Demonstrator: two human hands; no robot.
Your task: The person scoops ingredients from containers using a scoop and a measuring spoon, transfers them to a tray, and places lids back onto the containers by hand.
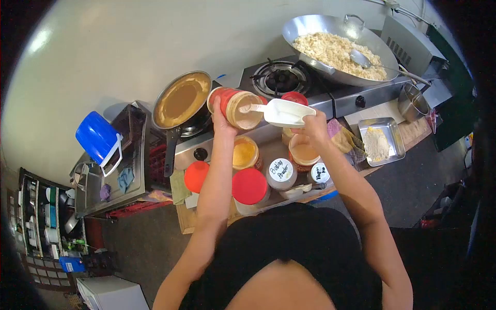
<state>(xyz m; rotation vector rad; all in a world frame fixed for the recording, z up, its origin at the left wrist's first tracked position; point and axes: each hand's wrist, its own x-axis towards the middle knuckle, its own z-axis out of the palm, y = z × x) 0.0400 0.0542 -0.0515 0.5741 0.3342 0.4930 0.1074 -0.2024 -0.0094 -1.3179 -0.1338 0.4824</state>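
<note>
Jar [231, 98], red around its side and open at the top, is held tipped in the air above the front of the stove, its mouth turned toward the person's right. The left hand [222, 120] has its fingers wrapped around the jar's side. In the right hand [314, 126], the fingers are closed on the broad end of a white scoop [289, 112], whose narrow end reaches into the jar's mouth.

Below the hands, more tubs crowd the surface [192, 219]: an open tub of yellow powder [244, 153], a red-lidded tub [250, 186], an open tub of pale orange powder [305, 151], and, between those last two, a white-lidded container [281, 171] marked "Baking Powder".

Left of the jar, just beside it, sits a frying pan [172, 147] of smooth brown mixture, its handle pointing toward the person. Farther right, past a bare burner [281, 81], a big wok [305, 26] holds crumbly pale food [330, 51] with a ladle [360, 58] lying in it. Near the right forearm, a metal tray [395, 147] carries a pale, crumbly heap [377, 144].
</note>
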